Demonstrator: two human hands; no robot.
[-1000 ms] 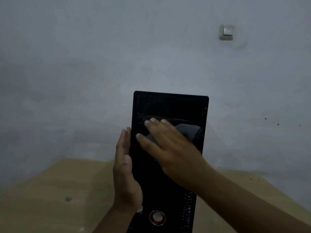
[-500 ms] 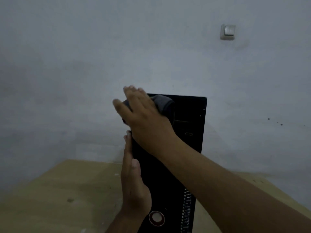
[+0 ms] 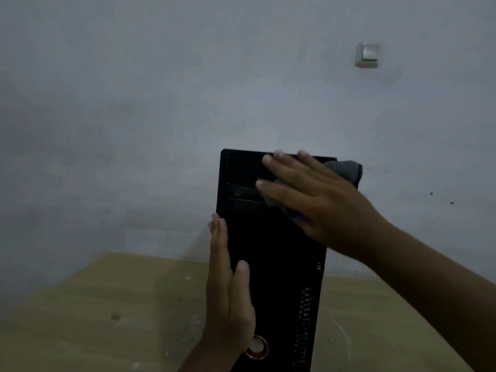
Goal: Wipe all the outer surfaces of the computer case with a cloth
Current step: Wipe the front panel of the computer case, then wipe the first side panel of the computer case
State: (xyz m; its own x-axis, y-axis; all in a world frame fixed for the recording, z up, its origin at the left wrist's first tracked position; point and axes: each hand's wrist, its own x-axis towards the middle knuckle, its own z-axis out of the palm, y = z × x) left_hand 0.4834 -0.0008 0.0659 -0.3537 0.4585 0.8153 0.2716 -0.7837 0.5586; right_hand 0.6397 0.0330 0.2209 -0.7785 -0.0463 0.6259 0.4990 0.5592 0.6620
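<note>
A black computer case (image 3: 271,245) stands on a wooden table, its front panel facing me, with a round red-ringed button (image 3: 257,350) low on the panel. My right hand (image 3: 319,202) lies flat with straight fingers on the upper right of the panel and presses a grey cloth (image 3: 346,169) against it. Part of the cloth sticks out past the case's top right corner. My left hand (image 3: 228,294) rests flat along the case's left edge, fingers straight, thumb on the front panel.
The light wooden table (image 3: 107,318) spreads to the left and right of the case. A grey wall rises right behind it, with a white switch (image 3: 368,55) at the upper right.
My right hand has slid the cloth from the case's top left corner across to the top right. The left hand stays on the left edge.
</note>
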